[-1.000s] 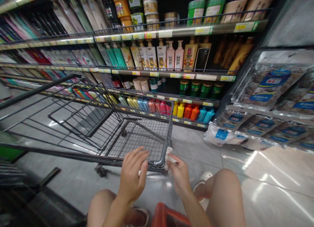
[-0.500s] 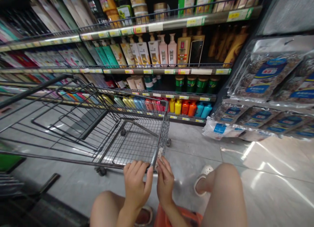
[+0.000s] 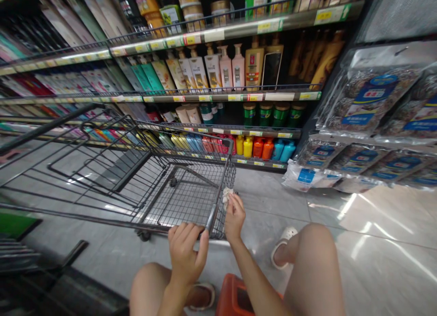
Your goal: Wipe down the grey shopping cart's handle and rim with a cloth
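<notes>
A wire shopping cart [image 3: 191, 186] stands in front of me, with nothing seen in its basket. My left hand [image 3: 187, 252] is wrapped round the near corner of the cart's top rim, thumb up along the bar. Between its fingertips, my right hand [image 3: 234, 216] pinches a crumpled whitish rag [image 3: 227, 196], maybe tissue. The rag is beside the cart's end rim; whether it touches the wire I cannot tell.
Shelves of bottles [image 3: 213, 70] run behind the cart. Bagged scrubbers [image 3: 370, 102] hang at the right. An orange plastic seat or basket [image 3: 228, 292] is between my knees [image 3: 316, 261]. A green object [image 3: 17, 225] lies at the left.
My right hand has moved forward and slightly right along the cart's end with the rag, away from my left hand. My left hand stays on the corner.
</notes>
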`<state>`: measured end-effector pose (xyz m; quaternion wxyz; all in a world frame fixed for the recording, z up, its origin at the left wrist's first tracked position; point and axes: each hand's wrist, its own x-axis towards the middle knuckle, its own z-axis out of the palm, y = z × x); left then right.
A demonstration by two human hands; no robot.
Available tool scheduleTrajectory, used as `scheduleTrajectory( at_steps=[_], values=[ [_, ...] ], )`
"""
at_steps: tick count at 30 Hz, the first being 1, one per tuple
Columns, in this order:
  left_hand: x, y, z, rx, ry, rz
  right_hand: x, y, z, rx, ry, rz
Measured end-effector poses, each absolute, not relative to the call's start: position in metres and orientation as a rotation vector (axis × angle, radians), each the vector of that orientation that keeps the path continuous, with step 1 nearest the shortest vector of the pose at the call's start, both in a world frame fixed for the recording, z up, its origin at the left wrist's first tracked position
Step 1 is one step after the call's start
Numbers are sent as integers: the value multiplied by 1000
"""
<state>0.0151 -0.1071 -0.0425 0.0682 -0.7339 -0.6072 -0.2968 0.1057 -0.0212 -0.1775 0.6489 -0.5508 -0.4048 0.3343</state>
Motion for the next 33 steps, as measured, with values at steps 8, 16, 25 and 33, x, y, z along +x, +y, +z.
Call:
scheduleTrajectory(
  at_steps=[8,16,25,33],
  values=[
    [13,-106,-44,-2203,-1772,-908,115,28,-182,-1189,-903,945],
    [12,-105,-45,-2189,-1754,-918,129,-20,-160,-1031,-1099,1065],
    [12,-104,-44,-2206,-1729,-896,135,-85,-132,-953,-972,1286],
    [12,-106,-41,-2222,-1746,-934,128,-92,-110,-906,-1159,1055]
  ],
)
